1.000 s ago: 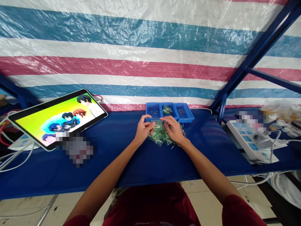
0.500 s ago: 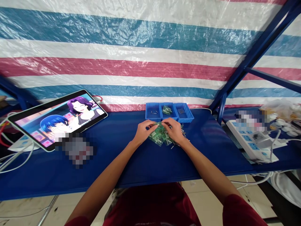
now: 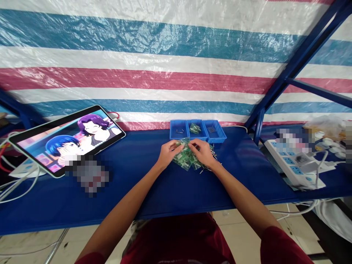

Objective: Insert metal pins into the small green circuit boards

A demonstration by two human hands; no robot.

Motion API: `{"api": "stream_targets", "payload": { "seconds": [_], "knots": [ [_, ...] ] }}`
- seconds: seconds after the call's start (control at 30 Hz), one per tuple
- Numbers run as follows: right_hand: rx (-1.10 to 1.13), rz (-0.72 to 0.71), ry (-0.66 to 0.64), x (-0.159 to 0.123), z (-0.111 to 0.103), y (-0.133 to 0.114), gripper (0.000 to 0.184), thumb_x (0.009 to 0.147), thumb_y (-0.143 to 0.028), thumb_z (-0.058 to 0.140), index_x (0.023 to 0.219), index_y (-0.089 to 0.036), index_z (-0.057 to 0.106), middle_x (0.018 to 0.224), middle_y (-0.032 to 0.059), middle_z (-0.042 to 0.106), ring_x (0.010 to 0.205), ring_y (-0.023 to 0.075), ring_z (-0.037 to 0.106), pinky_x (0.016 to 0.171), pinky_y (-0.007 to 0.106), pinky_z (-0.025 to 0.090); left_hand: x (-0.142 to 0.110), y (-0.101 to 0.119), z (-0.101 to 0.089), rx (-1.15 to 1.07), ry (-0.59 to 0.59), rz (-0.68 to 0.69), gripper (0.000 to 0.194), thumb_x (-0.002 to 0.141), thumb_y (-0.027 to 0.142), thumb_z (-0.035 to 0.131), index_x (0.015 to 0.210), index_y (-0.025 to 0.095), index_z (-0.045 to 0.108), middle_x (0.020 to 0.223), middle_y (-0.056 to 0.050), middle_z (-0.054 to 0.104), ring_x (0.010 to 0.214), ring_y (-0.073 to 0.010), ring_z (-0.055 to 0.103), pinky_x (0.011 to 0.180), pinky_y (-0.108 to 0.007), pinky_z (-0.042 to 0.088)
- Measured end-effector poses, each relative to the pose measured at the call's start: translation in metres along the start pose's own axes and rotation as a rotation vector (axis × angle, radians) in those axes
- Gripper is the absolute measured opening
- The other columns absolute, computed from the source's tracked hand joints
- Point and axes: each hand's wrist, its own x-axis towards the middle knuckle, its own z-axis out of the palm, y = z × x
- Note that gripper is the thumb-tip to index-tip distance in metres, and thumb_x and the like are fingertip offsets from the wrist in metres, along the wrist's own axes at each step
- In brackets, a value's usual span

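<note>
Between my two hands is a small clear-green plastic bag [image 3: 183,141], pinched at its left side by my left hand [image 3: 168,152] and at its right side by my right hand [image 3: 202,151]. Both hands are closed, with thumbs and fingers pressed together. Right below them lies a heap of similar green plastic bags [image 3: 184,161] on the blue table. Loose metal screws or pins [image 3: 215,154] are scattered at the heap's right side, partly hidden by my right hand.
Behind my hands stand three joined blue trays: the left tray [image 3: 175,136] and right tray [image 3: 217,140] hold small metal pieces, the middle tray [image 3: 196,137] green bags. A tablet [image 3: 68,139] leans at left. A white power strip [image 3: 288,161] lies right, beside a blue metal frame [image 3: 275,90].
The bag between my fingertips now shows more of its surface, spread above the heap. My hands have barely shifted, and the picture on the tablet differs slightly.
</note>
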Motion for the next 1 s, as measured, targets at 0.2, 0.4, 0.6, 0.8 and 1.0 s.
{"api": "stream_targets", "payload": {
  "seconds": [0.2,0.4,0.6,0.8,1.0],
  "knots": [
    [-0.027,-0.066,-0.008,-0.001,-0.001,-0.005,0.030,0.094,-0.040,0.047,0.080,-0.019,0.063,0.070,0.0033,0.062,0.061,0.0156,0.056,0.060,0.027,0.045,0.001,-0.002,0.001,-0.040,-0.005,-0.063,0.036,0.069,0.045,0.076,0.079,0.013,0.067,0.074,-0.003,0.066,0.069,-0.0163,0.062,0.066,-0.027,0.053],
    [0.021,-0.082,0.034,-0.002,-0.002,-0.002,0.028,0.097,-0.033,0.041,0.110,-0.021,0.063,0.088,0.0059,0.063,0.068,0.0153,0.058,0.063,0.028,0.049,0.005,0.001,0.002,-0.191,-0.025,-0.200,0.038,0.066,0.046,0.077,0.076,0.012,0.065,0.067,-0.002,0.062,0.056,-0.0123,0.056,0.057,-0.027,0.050],
    [-0.044,-0.168,0.062,-0.002,0.000,0.004,0.023,0.094,-0.029,0.047,0.105,-0.025,0.067,0.109,0.0099,0.055,0.086,0.0189,0.059,0.070,0.033,0.052,0.005,0.006,0.000,-0.265,-0.065,-0.247,0.052,0.067,0.044,0.079,0.106,0.018,0.058,0.061,0.003,0.059,0.051,-0.0114,0.055,0.054,-0.026,0.049],
    [-0.066,-0.162,0.078,-0.002,0.002,0.004,0.021,0.095,-0.032,0.048,0.090,-0.022,0.066,0.103,0.0095,0.060,0.089,0.0197,0.060,0.072,0.032,0.052,0.005,0.004,-0.001,-0.143,-0.074,-0.120,0.048,0.076,0.054,0.069,0.107,0.018,0.060,0.068,-0.001,0.061,0.061,-0.0147,0.060,0.057,-0.026,0.050],
    [-0.106,-0.099,0.128,0.000,-0.002,-0.001,0.025,0.095,-0.037,0.047,0.086,-0.021,0.065,0.084,0.0076,0.067,0.075,0.0194,0.059,0.070,0.033,0.049,0.004,0.006,-0.004,0.251,-0.019,0.167,0.039,0.083,0.054,0.060,0.089,0.017,0.072,0.111,-0.011,0.063,0.099,-0.0231,0.061,0.079,-0.030,0.052]
  ]
}}
